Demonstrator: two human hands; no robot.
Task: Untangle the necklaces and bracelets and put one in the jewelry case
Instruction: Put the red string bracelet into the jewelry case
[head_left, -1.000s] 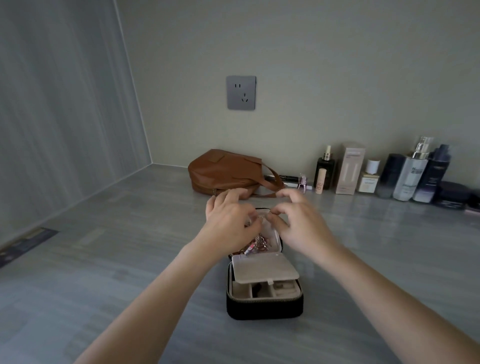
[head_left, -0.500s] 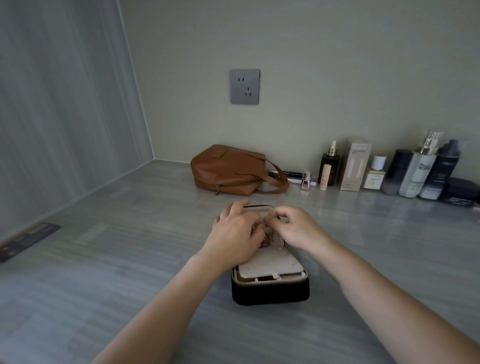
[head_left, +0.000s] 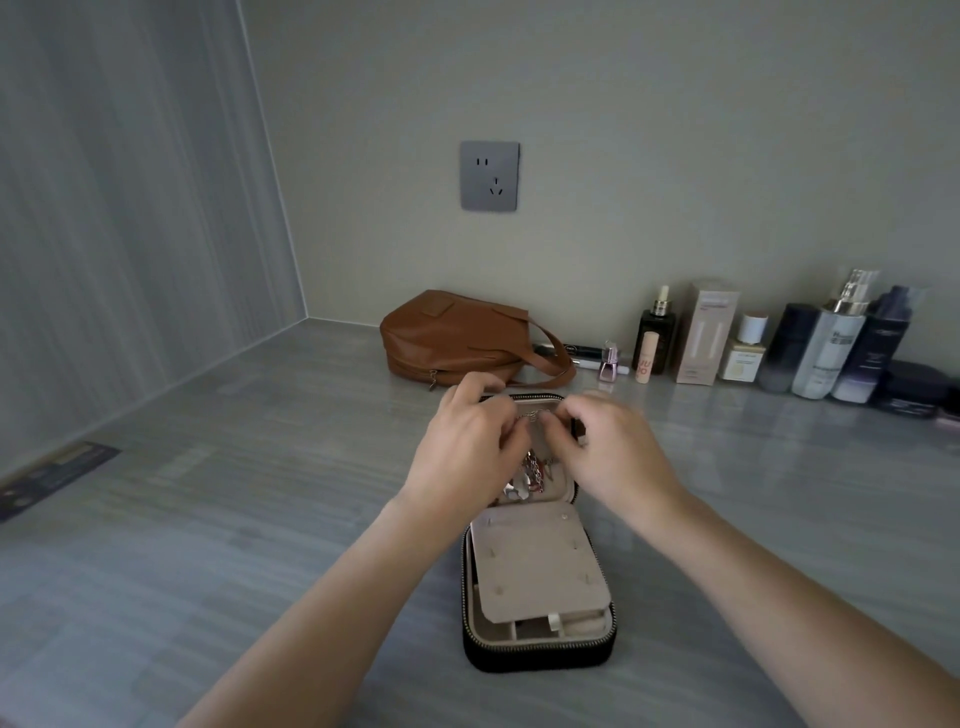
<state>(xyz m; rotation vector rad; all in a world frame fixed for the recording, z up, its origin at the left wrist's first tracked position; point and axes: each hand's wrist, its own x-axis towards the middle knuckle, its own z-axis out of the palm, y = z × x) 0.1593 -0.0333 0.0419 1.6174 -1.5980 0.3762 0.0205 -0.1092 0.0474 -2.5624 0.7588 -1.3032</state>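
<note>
The jewelry case (head_left: 540, 656) lies open on the grey counter (head_left: 208, 519), approx. in the centre of the view, w/ its black zipped base at 6 o'clock and the lid half at 12 o'clock. A beige flap (head_left: 540, 566) covers most of the base. Under its near edge some small compartments show, but their contents are too small to tell. Both hands are over the lid half. The left hand (head_left: 467, 457) comes in from 7 o'clock, fingers curled, and thumb and fingertips pinch the tangle of chains (head_left: 532, 475). The right hand (head_left: 613, 457) comes in from 4 o'clock, also curled, and pinches the same tangle from the other side. Between the two pinches a thin strand runs nearly level. The rest of the tangle, silver w/ some red-pink bits, hangs below the fingers in front of the beige lining of the lid half. It probably touches the lining at its lowest end, but the picture is blurred there, so I cannot be sure. At 12 o'clock from the case a brown bag (head_left: 452, 338) lies on its side near the back wall, its strap pointing to 3 o'clock, and a grey wall socket (head_left: 489, 175) is above it. From 1 to 3 o'clock a row of cosmetics stands along the wall: a small pink bottle (head_left: 608, 361), a dark dropper bottle (head_left: 655, 332), a tall pale box (head_left: 709, 332), then several bottles (head_left: 831, 348) and dark jars. At 9 o'clock, far left, a dark flat strip (head_left: 52, 478) lies on the counter.
</note>
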